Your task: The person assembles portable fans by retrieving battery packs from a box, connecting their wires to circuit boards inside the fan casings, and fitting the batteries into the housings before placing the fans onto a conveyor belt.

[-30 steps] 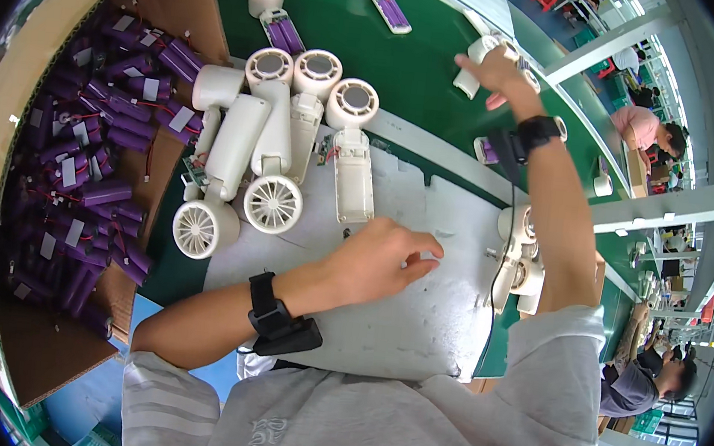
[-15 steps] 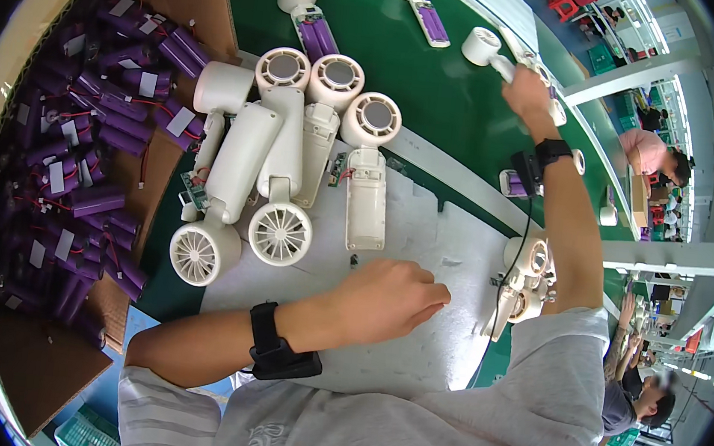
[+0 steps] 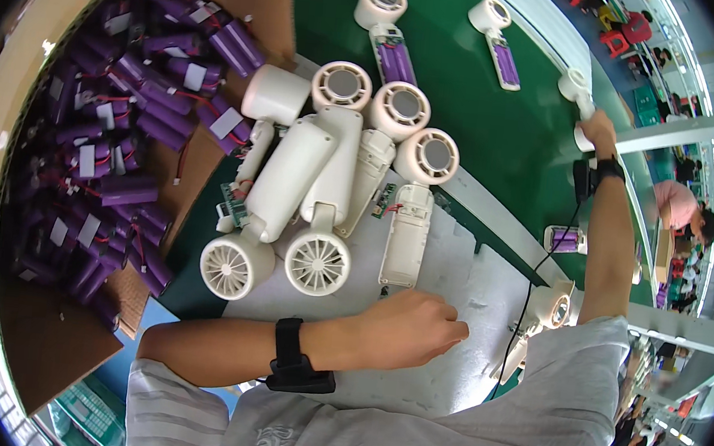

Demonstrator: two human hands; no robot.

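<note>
Left hand (image 3: 402,331) lies knuckles-up on the pale grey work mat (image 3: 456,267); fingertips and anything under the palm are hidden. Right hand (image 3: 596,130) sits far off by the white round-headed fan housing (image 3: 577,94); too small and warped to tell the grip, and the housing's handle is covered by it. Open cardboard box of purple cylindrical battery cells (image 3: 96,163) runs into the dark fisheye rim at left and below, lower layers buried. Small white parts (image 3: 536,326) behind the right forearm are partly blocked by grey sleeve. People at far right are blurred.
</note>
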